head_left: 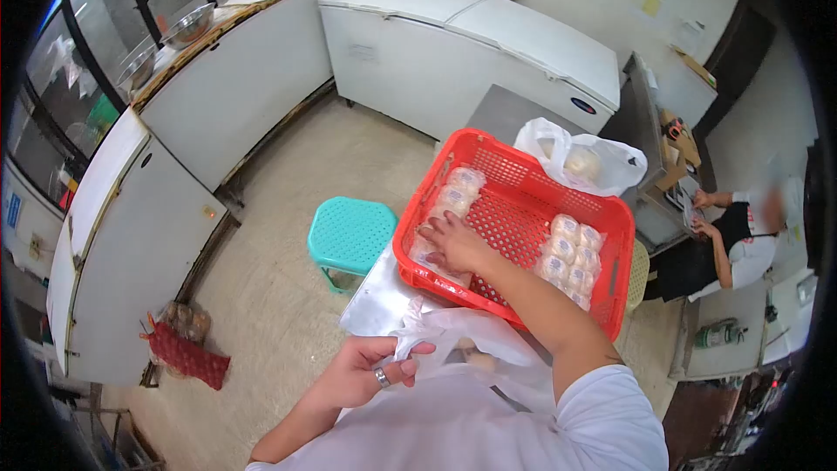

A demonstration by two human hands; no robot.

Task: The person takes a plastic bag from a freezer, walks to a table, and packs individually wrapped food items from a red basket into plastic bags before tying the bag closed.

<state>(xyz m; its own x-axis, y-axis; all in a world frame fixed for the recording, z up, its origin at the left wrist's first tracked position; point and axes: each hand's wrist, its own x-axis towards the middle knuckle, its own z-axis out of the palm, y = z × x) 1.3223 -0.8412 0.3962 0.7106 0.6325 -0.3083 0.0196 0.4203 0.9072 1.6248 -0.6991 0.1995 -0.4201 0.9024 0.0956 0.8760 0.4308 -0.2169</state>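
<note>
A red plastic basket (514,166) with perforated walls sits on a metal tabletop (377,298), its bottom partly covered by clear-wrapped packs of pale, rounded pieces with small bluish print. One line of wrapped packs (459,190) runs along the basket's left side, and the right hand (455,244) is laid over its nearer part, its fingers spread and the palm facing down; whether they press on the wrapping cannot be told. A second group of packs (571,260) stands against the basket's right side, well apart from the first, with the bare perforated bottom showing between them. The left hand (370,371), wearing a ring (382,377), is outside the basket near its closest corner, thumb and fingers pinching the gathered top of a thin white bag (479,327); through its plastic some pale contents show, too blurred to name. Another white bag (602,166) lies by the basket's far rim, with something pale and round in it. A teal stool (353,231) stands on the floor just left of the tabletop, and a white chest freezer (436,57) is beyond it. At the right, a co-worker (741,240) in a dark apron holds both hands close together near a cluttered counter
</note>
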